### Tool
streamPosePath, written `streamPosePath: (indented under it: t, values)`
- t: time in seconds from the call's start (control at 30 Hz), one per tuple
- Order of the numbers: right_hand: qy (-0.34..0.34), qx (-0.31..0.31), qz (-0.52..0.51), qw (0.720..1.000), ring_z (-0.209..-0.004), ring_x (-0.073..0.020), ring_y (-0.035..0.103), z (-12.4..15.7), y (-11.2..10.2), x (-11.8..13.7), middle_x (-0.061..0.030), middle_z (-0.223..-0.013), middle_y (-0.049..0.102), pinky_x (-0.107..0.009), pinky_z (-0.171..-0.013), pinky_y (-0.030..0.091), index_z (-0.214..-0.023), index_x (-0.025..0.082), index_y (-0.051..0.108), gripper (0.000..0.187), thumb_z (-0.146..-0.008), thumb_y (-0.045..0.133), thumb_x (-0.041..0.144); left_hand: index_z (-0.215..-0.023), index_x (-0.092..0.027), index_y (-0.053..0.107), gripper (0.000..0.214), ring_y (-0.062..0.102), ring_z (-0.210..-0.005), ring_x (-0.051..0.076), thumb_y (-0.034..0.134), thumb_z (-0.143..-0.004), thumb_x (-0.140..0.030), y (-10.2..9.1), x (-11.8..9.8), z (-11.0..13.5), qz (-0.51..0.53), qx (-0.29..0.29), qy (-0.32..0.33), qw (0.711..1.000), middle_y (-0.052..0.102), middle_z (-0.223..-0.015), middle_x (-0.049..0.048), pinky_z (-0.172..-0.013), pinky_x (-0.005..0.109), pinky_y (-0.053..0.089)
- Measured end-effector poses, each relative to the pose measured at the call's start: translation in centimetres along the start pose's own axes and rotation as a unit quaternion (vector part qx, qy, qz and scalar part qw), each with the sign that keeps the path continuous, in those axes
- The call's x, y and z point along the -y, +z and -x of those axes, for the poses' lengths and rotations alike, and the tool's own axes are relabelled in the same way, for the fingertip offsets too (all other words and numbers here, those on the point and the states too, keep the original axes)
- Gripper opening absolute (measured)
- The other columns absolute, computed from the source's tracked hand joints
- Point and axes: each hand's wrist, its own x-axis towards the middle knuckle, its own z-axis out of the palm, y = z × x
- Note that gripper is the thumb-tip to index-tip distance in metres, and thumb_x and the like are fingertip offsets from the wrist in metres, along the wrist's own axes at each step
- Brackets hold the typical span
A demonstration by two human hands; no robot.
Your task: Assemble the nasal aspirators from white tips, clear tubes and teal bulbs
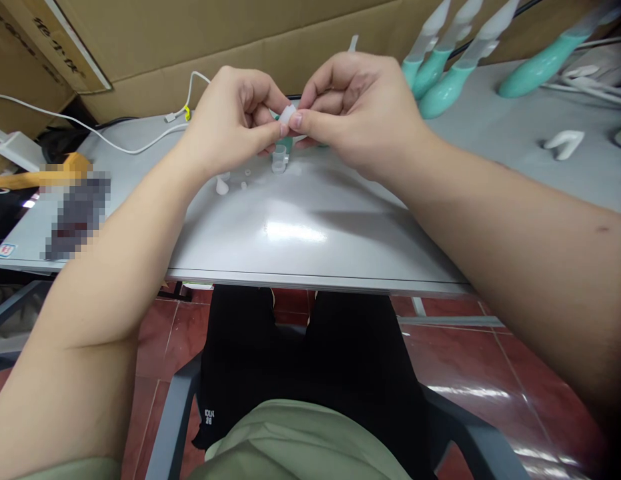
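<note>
At the upper centre of the frame, a small, whitish translucent plastic piece is pinched between both hands, above the grey smooth-topped bench. The left hand grips its left side between thumb and fingers, the other fingers curled in; the right hand grips its right side the same way, thumb tip on the piece. Just below them in the frame, a clear plastic cup-shaped part rests on the bench, with a teal object behind it, partly hidden by the hands. Left of the cup-shaped part lie a small white cone-shaped part and two tiny white bits. At the upper right, three glossy teal bulbs with clear collars and white pointed tips lean close together near the brown cardboard panel; another teal bulb lies farther right, and below it sits a white bent plastic piece. A thin white cable curves across the upper left
</note>
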Motion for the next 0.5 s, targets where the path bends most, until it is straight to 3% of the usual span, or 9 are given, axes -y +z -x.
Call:
streamPosePath:
  t: [0.2,0.37,0.5]
  values:
    - [-0.001,-0.02,0.009,1.0,-0.087,-0.0206,0.089,0.14,0.03,0.2,-0.0018,-0.095,0.092,-0.03,-0.076,0.075,-0.092,0.033,0.097,0.034,-0.108,0.099,0.003,-0.08,-0.039,0.082,0.025,0.092,-0.096,0.045,0.104,-0.069,-0.043,0.58,0.27,-0.35,0.027,-0.03,0.013,0.999,0.094,-0.094,0.0079,-0.099,0.071,0.076]
    - [-0.029,-0.045,0.052,0.997,-0.084,-0.0233,0.083,0.52,0.24,0.49,-0.0028,-0.091,0.088,-0.037,-0.078,0.074,-0.082,0.032,0.094,0.034,-0.102,0.108,0.008,-0.089,-0.041,0.089,0.026,0.091,-0.097,0.05,0.101,-0.072,-0.056,0.62,0.62,-0.53,-0.005,-0.025,0.03,0.999,0.093,-0.093,0.0093,-0.099,0.079,0.073]
    - [-0.014,-0.068,0.065,0.995,-0.081,-0.0219,0.079,0.67,0.69,0.86,-0.0014,-0.081,0.081,-0.033,-0.067,0.068,-0.079,0.03,0.087,0.041,-0.103,0.105,0.001,-0.09,-0.041,0.088,0.026,0.092,-0.096,0.048,0.101,-0.073,-0.055,0.6,0.56,-0.46,-0.014,-0.031,0.018,0.999,0.093,-0.092,0.0077,-0.098,0.074,0.072]
